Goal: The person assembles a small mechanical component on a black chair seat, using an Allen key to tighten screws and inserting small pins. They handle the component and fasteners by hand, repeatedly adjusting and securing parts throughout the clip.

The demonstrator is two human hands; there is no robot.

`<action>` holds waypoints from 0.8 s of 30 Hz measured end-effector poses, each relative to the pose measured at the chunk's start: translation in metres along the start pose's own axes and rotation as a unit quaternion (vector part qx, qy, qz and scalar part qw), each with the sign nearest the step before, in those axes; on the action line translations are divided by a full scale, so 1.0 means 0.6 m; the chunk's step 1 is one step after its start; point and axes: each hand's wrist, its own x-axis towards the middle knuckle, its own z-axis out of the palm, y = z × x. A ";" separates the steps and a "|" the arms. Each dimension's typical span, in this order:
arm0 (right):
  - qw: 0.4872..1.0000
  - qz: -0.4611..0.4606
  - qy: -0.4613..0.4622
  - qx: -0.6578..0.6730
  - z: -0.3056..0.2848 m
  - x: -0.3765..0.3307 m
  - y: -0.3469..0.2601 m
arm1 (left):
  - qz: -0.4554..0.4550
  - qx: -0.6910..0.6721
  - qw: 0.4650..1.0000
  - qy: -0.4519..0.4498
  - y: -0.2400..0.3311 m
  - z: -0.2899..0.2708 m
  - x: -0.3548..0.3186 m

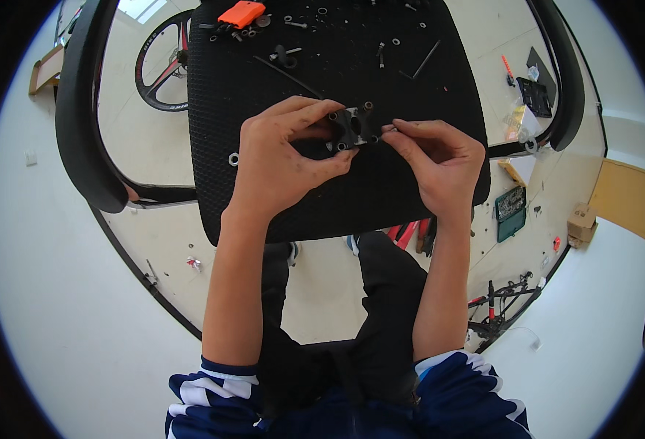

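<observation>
My left hand (287,146) is closed around a black bicycle stem (354,128) with a clamp face and round bolt ends at its corners. It is held above the black mesh chair seat (322,208). Just right of the stem, my right hand (436,157) pinches a small silvery metal piece (390,129) between thumb and forefinger. Most of that piece is hidden by the fingertips, close to the stem's lower right corner. Behind the left hand a thin dark rod (286,75) lies on the seat. A hex key (425,61) rests farther right.
Bolts, washers and an orange object (241,14) lie on the seat's far part; a nut (233,159) is by my left wrist. Armrests (81,110) flank the seat. Around it on the floor are a wheel (163,62), a green toolbox (511,214) and a bicycle frame (502,307).
</observation>
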 end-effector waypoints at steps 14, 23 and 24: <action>0.989 -0.064 -0.004 -0.131 0.012 -0.008 -0.025 | 0.000 -0.011 1.000 -0.001 -0.003 0.012 0.011; 0.969 0.002 -0.033 -0.245 0.041 -0.011 -0.035 | 0.014 0.010 1.000 -0.002 0.000 0.008 0.006; 0.966 0.014 -0.040 -0.254 0.041 -0.010 -0.039 | 0.012 0.009 1.000 -0.001 0.001 0.007 0.005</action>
